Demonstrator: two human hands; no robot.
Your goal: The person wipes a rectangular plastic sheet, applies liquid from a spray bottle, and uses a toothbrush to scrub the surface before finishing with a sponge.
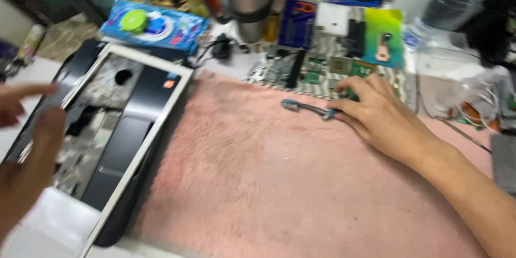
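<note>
My left hand (24, 150) at 9 o'clock, open, blurred, hovering over laptop shell (102, 129). Right hand (376, 110) at 2 o'clock on pink mat (269, 183), fingers loosely curled, fingertips pinching toothbrush (306, 108) handle. Circuit board (322, 72) just beyond.

Two hands, one toothbrush (306, 108), one pink mat (279, 183), one laptop casing (107, 129).

Right hand (376, 110) touches a toothbrush (307, 108) on pink mat (279, 183); blurred left hand (24, 150) seemingly open
</note>
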